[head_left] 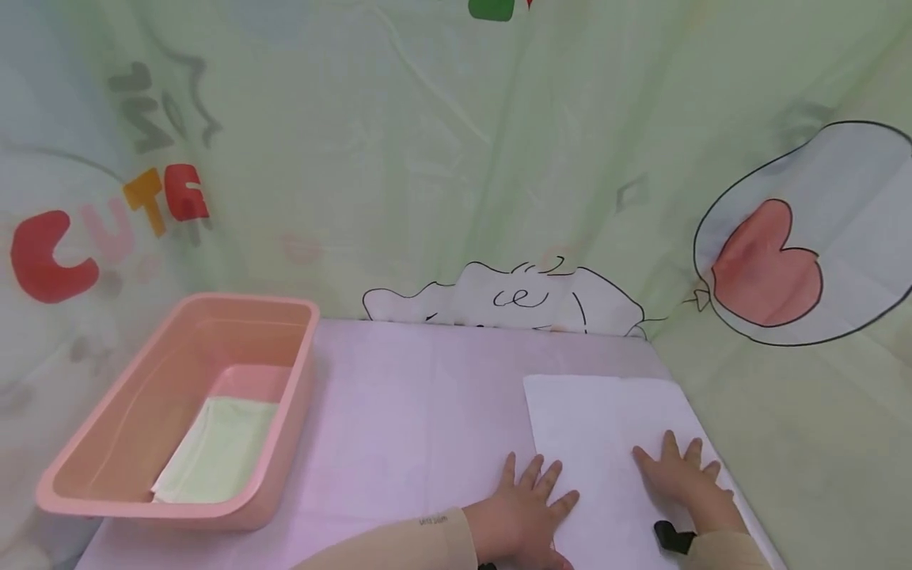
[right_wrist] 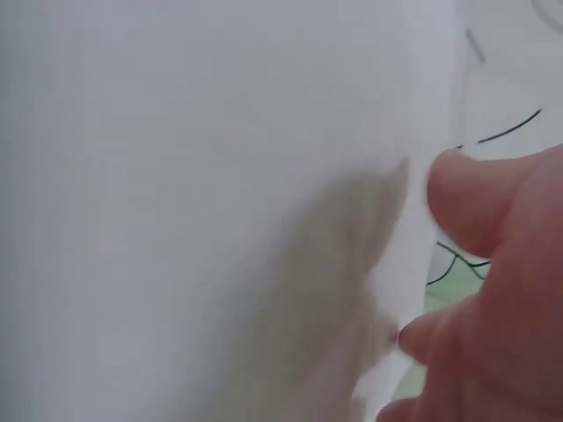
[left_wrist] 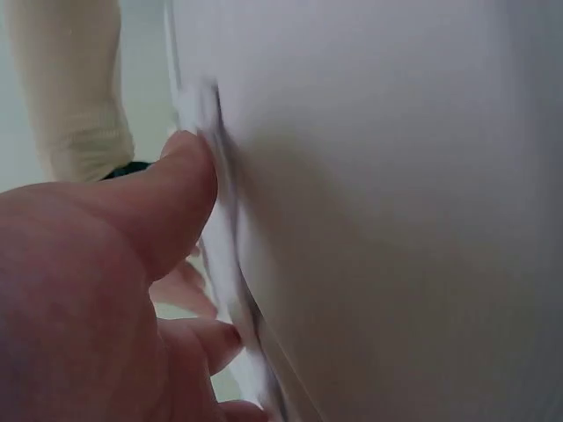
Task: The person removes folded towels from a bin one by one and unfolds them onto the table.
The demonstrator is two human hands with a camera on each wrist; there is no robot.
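A flat white cloth (head_left: 591,427) lies on the right part of the table, its folded edge showing up close in the left wrist view. My left hand (head_left: 526,507) rests at the left edge of that cloth with its fingers straight and spread. Farther right, my right hand (head_left: 680,475) is over the cloth near its right side, fingers fanned out and thumb pointing left. In the right wrist view the fingertips (right_wrist: 418,338) are close to the white surface and cast a shadow on it. Neither hand grips anything.
On the left of the table stands a pink plastic basin (head_left: 288,404) with a folded pale green cloth (head_left: 224,451) inside. The table has a pale lilac cover (head_left: 399,412). A printed curtain (head_left: 427,158) hangs behind it and along both sides.
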